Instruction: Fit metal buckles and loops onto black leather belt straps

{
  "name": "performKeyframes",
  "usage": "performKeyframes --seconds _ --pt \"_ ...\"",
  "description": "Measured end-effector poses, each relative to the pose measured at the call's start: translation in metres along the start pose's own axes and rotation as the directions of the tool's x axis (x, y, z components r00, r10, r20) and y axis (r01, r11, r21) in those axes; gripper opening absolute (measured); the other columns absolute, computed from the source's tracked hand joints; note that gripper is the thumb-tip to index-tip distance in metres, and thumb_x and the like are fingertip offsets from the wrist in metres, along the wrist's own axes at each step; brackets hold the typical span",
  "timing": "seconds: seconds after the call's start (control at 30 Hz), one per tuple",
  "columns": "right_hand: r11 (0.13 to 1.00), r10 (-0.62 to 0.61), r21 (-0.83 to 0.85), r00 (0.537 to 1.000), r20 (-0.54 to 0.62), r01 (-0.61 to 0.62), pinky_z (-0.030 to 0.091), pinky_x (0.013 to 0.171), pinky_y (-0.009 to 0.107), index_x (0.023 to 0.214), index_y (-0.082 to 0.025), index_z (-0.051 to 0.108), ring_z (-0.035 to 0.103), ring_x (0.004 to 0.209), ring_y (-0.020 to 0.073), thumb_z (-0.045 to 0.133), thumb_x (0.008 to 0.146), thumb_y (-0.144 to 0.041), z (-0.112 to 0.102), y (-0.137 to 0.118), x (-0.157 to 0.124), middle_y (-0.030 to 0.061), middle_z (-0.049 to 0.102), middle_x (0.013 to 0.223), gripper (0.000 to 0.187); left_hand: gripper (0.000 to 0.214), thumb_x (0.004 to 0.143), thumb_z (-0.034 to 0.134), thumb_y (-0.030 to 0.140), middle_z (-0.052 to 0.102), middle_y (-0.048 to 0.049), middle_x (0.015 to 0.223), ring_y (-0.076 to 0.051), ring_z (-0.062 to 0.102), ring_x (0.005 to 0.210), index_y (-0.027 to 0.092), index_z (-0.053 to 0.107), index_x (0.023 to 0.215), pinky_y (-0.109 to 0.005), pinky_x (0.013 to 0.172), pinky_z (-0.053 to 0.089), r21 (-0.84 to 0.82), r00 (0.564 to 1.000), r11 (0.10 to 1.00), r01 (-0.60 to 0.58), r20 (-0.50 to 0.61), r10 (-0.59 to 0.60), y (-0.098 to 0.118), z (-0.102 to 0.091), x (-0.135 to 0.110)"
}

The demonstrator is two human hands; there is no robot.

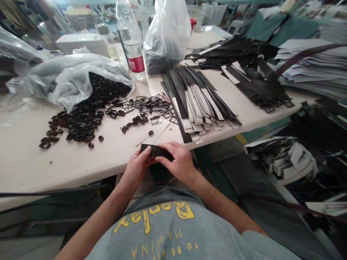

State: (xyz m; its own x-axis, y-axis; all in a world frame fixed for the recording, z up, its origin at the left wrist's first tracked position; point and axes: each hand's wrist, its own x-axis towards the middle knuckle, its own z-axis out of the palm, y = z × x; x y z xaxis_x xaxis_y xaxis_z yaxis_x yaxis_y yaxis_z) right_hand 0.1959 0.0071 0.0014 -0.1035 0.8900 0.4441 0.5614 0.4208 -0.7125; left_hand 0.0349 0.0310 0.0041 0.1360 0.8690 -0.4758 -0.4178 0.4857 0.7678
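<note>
Just off the table's front edge, a black strip [156, 151] is held between both hands. My left hand [139, 160] pinches its left end, thumb on top. My right hand [177, 159] grips the other end, with the thumb over the near side; the strip's far part is hidden by the fingers. One small dark loop [151, 133] lies on the table beyond the hands. Farther off are a heap of metal buckles [155, 104] and a pile of dark loops [84, 122] spilling from a clear plastic bag [62, 77].
A stack of black and white strips [200, 101] lies right of the buckles, reaching the table edge. Strips with buckles [257, 86] lie farther right. A plastic bottle [132, 47] and a filled bag [168, 36] stand behind. A bin of scraps [292, 159] is at lower right.
</note>
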Motion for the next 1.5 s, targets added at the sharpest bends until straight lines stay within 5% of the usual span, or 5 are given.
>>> performKeyframes --seconds 0.33,0.57,1.0,1.27,1.5 --pt "1.000 0.012 0.012 1.000 0.013 -0.013 0.045 0.073 0.029 0.086 -0.020 0.066 0.063 0.081 0.0201 0.077 0.085 -0.010 0.001 0.002 -0.001 0.0005 0.067 0.083 0.014 0.033 0.072 0.083 0.044 0.074 -0.0026 0.082 -0.014 0.067 0.071 0.016 0.072 0.086 -0.024 0.069 0.057 0.392 0.953 0.870 -0.300 0.163 0.255 0.005 -0.018 0.001" --pt "0.983 -0.073 -0.163 0.996 0.048 0.079 0.042 0.070 0.032 0.081 -0.019 0.064 0.060 0.078 0.0221 0.066 0.086 -0.008 -0.002 0.001 0.000 0.0033 0.064 0.080 0.012 0.015 0.085 0.073 0.022 0.077 -0.0060 0.103 -0.021 0.070 0.103 0.024 0.077 0.099 -0.036 0.097 0.053 0.577 0.549 0.128 -0.807 0.654 0.520 0.019 -0.020 0.007" --pt "0.990 0.013 -0.137 0.999 -0.052 -0.020 0.041 0.071 0.031 0.084 -0.020 0.065 0.061 0.078 0.0215 0.064 0.092 -0.016 -0.027 0.018 0.002 0.0016 0.064 0.080 0.008 0.026 0.094 0.062 0.032 0.079 -0.0045 0.087 -0.021 0.071 0.099 0.022 0.076 0.075 -0.034 0.093 0.054 0.400 0.467 0.270 -0.876 0.564 0.681 0.024 -0.015 -0.004" --pt "1.000 -0.003 -0.026 0.999 -0.034 0.002 0.044 0.074 0.031 0.091 -0.022 0.065 0.061 0.082 0.0205 0.064 0.094 -0.017 -0.034 0.011 -0.004 0.0004 0.065 0.085 0.006 0.036 0.087 0.065 0.050 0.076 -0.0058 0.080 -0.019 0.069 0.074 0.016 0.076 0.092 -0.028 0.069 0.054 0.576 0.891 0.685 -0.446 0.357 0.280 0.019 -0.004 0.000" --pt "0.994 0.077 0.083 0.995 -0.061 -0.072 0.048 0.081 0.032 0.109 -0.024 0.063 0.065 0.091 0.0220 0.067 0.092 -0.021 -0.015 0.010 -0.011 0.0013 0.068 0.100 0.017 0.039 0.078 0.073 0.052 0.074 -0.0052 0.072 -0.017 0.066 0.067 0.014 0.075 0.079 -0.026 0.067 0.053 0.423 0.944 0.863 -0.277 0.287 0.162 0.020 0.006 0.010"
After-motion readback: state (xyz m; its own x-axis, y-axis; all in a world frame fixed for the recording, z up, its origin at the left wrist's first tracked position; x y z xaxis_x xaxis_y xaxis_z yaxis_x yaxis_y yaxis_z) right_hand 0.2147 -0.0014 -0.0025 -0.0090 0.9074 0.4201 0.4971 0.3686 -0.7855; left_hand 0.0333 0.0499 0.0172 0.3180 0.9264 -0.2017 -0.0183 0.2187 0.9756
